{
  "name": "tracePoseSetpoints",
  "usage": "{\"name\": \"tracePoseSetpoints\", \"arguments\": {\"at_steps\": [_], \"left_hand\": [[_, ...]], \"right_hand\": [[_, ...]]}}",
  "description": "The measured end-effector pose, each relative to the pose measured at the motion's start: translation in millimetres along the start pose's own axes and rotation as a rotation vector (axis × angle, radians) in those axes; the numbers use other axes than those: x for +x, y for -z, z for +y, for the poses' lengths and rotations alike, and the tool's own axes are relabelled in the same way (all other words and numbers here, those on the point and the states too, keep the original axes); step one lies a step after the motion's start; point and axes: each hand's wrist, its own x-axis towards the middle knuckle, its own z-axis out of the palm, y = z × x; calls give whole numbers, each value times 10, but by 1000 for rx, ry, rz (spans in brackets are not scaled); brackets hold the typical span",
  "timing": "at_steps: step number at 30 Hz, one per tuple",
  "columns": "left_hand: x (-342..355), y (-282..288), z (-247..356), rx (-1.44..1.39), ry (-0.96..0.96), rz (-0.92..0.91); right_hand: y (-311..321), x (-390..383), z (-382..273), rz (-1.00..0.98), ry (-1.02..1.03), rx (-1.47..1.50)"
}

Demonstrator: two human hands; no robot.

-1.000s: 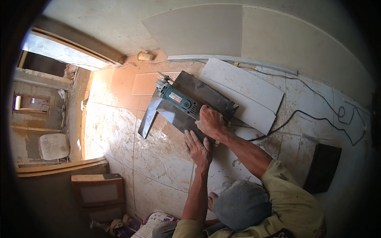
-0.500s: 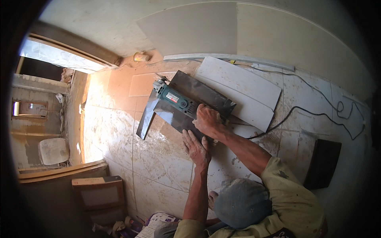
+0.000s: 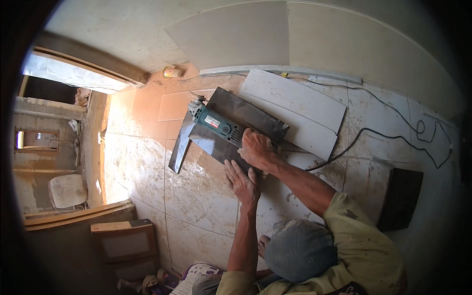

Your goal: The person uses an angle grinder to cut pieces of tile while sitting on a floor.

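Observation:
A teal angle grinder (image 3: 215,121) lies across a dark, glossy tile (image 3: 248,114) on the floor. Its metal head and thin disc point to the far left, at the tile's edge. Fingers wrapped round the grinder's rear body, my right hand (image 3: 256,149) grips it. My left hand (image 3: 242,183) rests with fingers stretched out on the tile's near edge, just below the right hand. A narrow dark strip (image 3: 181,149) sticks out on the left, beyond the tile. Whether the disc is spinning I cannot tell.
Behind the dark tile lies a large pale panel (image 3: 300,113). A black cord (image 3: 388,135) snakes right across the dusty tiled floor (image 3: 196,206). Another dark slab (image 3: 400,199) is at right, a cup (image 3: 172,72) by the far wall, cardboard boxes (image 3: 123,246) at lower left.

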Motion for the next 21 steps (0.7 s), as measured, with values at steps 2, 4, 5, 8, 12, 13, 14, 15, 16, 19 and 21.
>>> {"name": "tracePoseSetpoints", "arguments": {"at_steps": [2,4,5,8,12,13,14,15,16,19,21], "left_hand": [[1,-1,16,6,-6,1],[3,-7,22,8,-6,3],[3,-12,20,8,-6,2],[4,-28,1,-7,-9,9],[3,-23,-15,19,-7,12],[1,-26,-9,19,-6,7],[2,-29,-5,18,-8,6],[5,-32,-2,20,-10,6],[6,-31,2,21,-12,7],[4,-18,-3,23,-16,1],[7,-17,-9,28,-9,0]], "right_hand": [[-37,14,28,11,5,-13],[-49,3,64,14,13,-10],[-48,-4,74,17,22,-8],[-12,-25,65,-9,13,6],[84,-71,24,-24,-5,5],[90,-75,32,-19,-10,-2],[94,-79,38,-14,-14,-8],[83,-79,51,-13,-16,-9],[74,-78,59,-11,-3,-7],[75,-94,75,-20,1,-9],[95,-106,57,-34,-7,-12]]}}
